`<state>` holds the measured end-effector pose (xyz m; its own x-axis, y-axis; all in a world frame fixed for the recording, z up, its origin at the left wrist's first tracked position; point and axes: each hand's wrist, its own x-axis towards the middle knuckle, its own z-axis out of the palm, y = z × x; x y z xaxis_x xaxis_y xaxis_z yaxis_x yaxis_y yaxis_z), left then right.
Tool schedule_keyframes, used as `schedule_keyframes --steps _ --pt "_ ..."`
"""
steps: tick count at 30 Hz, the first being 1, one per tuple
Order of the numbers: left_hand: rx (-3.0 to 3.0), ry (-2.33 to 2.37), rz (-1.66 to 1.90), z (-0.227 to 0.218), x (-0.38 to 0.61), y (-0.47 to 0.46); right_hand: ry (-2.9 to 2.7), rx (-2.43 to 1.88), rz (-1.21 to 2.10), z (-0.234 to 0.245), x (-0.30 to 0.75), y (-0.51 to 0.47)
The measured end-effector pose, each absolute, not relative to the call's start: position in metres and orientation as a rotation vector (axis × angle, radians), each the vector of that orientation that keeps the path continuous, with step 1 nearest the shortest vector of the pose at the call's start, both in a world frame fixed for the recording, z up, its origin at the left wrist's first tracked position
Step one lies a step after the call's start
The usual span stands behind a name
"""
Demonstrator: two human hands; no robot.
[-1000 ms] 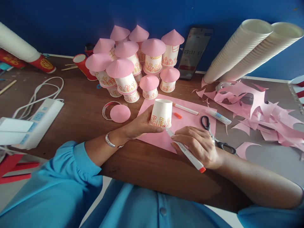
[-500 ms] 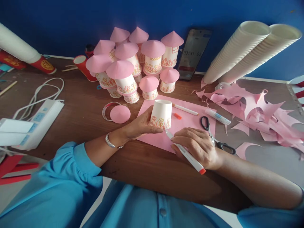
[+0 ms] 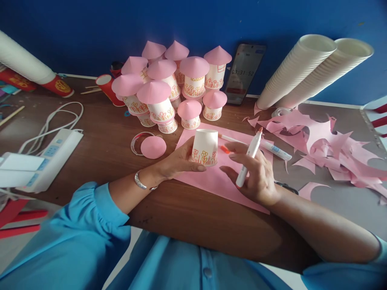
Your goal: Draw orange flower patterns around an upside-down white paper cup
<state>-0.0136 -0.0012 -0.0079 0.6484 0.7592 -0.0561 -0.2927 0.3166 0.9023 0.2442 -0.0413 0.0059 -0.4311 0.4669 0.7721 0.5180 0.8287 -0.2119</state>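
My left hand [image 3: 184, 161] grips a white paper cup [image 3: 205, 146] that is upside down, with red and yellow flowers and grass drawn along its lower edge. In my right hand [image 3: 256, 173] a white marker [image 3: 250, 157] is held between the fingers, its red-orange tip pointing up and away from the cup. Under both hands lies a sheet of pink paper [image 3: 217, 187]. On that sheet are an orange cap [image 3: 225, 149] and a second white marker [image 3: 231, 139]. My right hand mostly hides a pair of scissors [image 3: 287, 187].
Several pink-roofed cup houses [image 3: 160, 92] stand at the back, beside a leaning phone [image 3: 246, 74]. Tall cup stacks [image 3: 298, 68] rise at right, behind pink paper scraps [image 3: 320, 141]. A glue tube [image 3: 276, 150], pink cone [image 3: 153, 146] and power strip [image 3: 57, 157] lie around.
My right hand has drawn the marker away from the cup's lower edge and turned it tip up. My left hand keeps holding the cup in nearly the same place.
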Motion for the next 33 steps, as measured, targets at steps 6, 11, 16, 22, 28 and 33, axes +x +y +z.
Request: schedule_keyframes --steps 6,11,16,22,28,33 --pt "1.120 0.498 0.718 -0.009 -0.013 -0.002 -2.114 -0.810 0.048 0.000 0.241 -0.036" --pt "1.226 0.480 0.687 -0.006 -0.012 -0.004 -2.133 -0.844 0.011 0.000 0.241 -0.038" --pt "1.411 0.554 0.746 -0.008 -0.007 -0.008 -2.163 -0.858 -0.103 0.001 0.241 -0.042" --pt "1.470 0.698 0.756 -0.008 -0.006 -0.013 -2.201 -0.843 -0.108 0.004 0.241 -0.044" --pt "1.360 0.622 0.739 -0.004 -0.006 -0.014 -2.225 -0.855 -0.135 0.002 0.242 -0.043" --pt "1.199 0.593 0.719 -0.001 -0.011 -0.010 -2.105 -0.747 -0.014 0.009 0.245 -0.042"
